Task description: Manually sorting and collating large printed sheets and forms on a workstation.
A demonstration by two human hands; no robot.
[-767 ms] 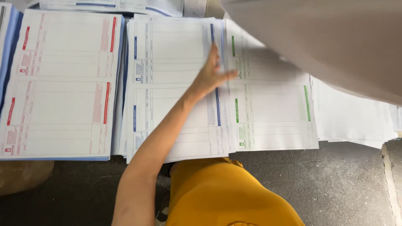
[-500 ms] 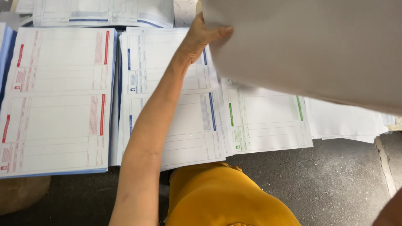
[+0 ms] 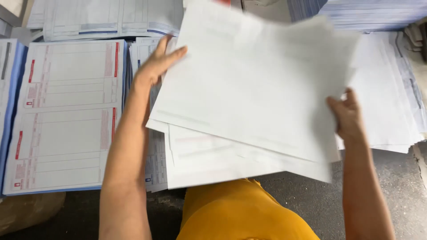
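The big bunch of white sheets (image 3: 253, 98) covers most of what lies under it, so the stack with blue lines (image 3: 153, 160) shows only as a thin strip by the left arm. The bunch is a bit blurry. I can make out at least three sheets in it by their fanned-out bottom edges, but I cannot count them for sure. It is held up in the middle of the view, above the stacks and above the yellow cloth (image 3: 240, 213) on the person's lap.

The left hand (image 3: 158, 64) is at the top left edge of the bunch. Its fingers are straight and flat; I cannot tell if it grips the paper or just rests against it. The right hand (image 3: 349, 115) pinches the right edge, with the thumb on top.

One stack of forms with red lines (image 3: 66, 115) lies to the left, in full view. One more pile of white sheets (image 3: 391, 102) lies at the right, partly covered. Forms at the top (image 3: 106, 18) are cut off by the edge. The grey floor (image 3: 311, 200) shows below.
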